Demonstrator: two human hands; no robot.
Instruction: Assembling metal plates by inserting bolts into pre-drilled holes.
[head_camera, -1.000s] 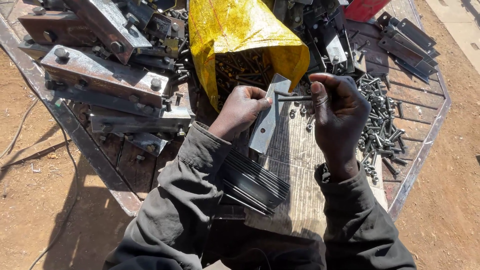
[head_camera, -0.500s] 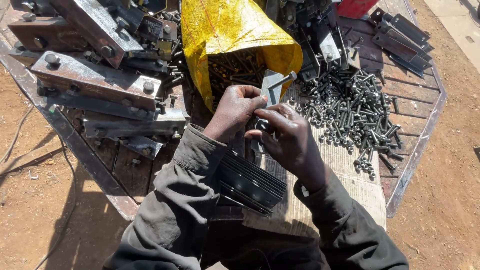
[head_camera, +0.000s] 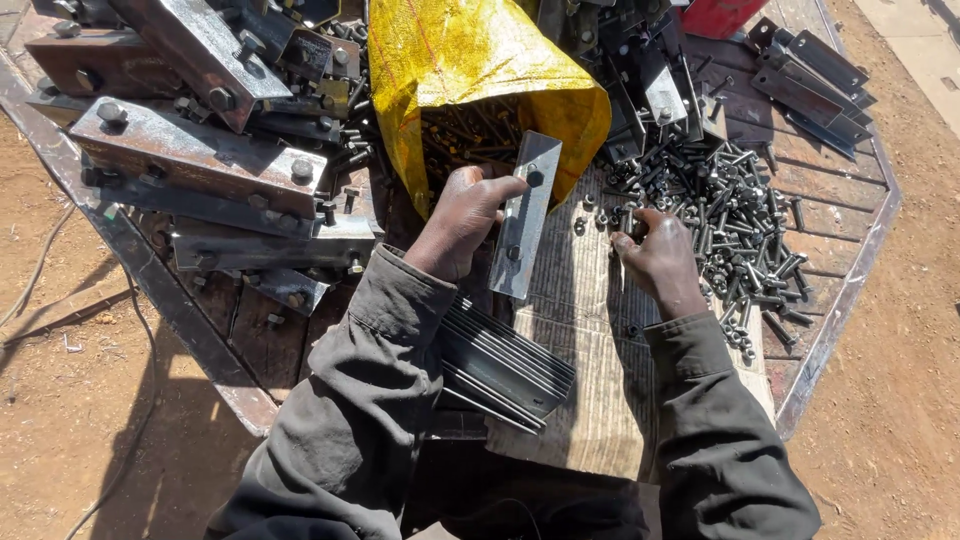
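Left hand (head_camera: 465, 220): fingers curled tight round a flat metal plate (head_camera: 522, 215), gripping its upper edge
Plate: long grey strip with holes, tilted upright before the yellow sack (head_camera: 470, 70); lower end above the mat
Right hand (head_camera: 655, 255): fingers loosely bent, fingertips touching loose bolts (head_camera: 735, 225); whether one is pinched cannot be told

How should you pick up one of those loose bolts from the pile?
Probably by the shank. The bolts lie flat and tangled beside the right hand, so come from above and pinch a top one across its thin shank with fingertips; the head keeps it from slipping out. The left hand already holds the flat metal plate.
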